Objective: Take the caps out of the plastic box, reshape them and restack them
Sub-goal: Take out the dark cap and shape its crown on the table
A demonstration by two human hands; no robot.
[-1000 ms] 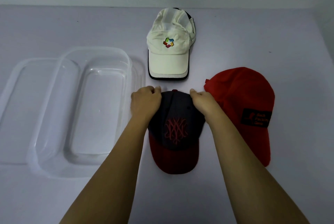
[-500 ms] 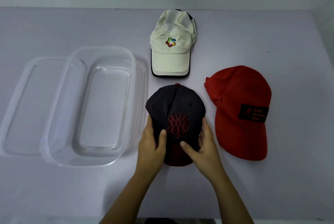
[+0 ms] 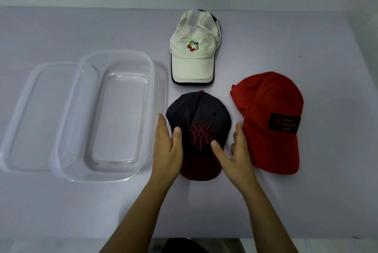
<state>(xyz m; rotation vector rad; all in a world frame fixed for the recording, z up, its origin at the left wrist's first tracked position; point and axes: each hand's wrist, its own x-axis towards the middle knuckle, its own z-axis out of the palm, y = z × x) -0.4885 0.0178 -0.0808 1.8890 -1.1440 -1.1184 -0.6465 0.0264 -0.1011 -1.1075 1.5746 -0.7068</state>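
Observation:
A dark navy cap (image 3: 201, 113) with a red brim and red embroidery lies on the table in front of me. My left hand (image 3: 168, 148) presses its left side, thumb on the crown. My right hand (image 3: 235, 150) cups its right side, thumb on the embroidery. A red cap (image 3: 266, 113) with a black patch lies just to the right. A cream cap (image 3: 194, 52) with a coloured logo sits further back. The clear plastic box (image 3: 106, 177) stands empty to the left.
The box's clear lid (image 3: 26, 113) lies flat at the far left, partly under the box. The table (image 3: 306, 201) is pale lilac; its front edge runs along the bottom of the view, and a wall stands behind it.
Both hands slid from the back of the navy cap's crown down to its sides near the brim. In the last half second they barely shifted. The cap stayed in place.

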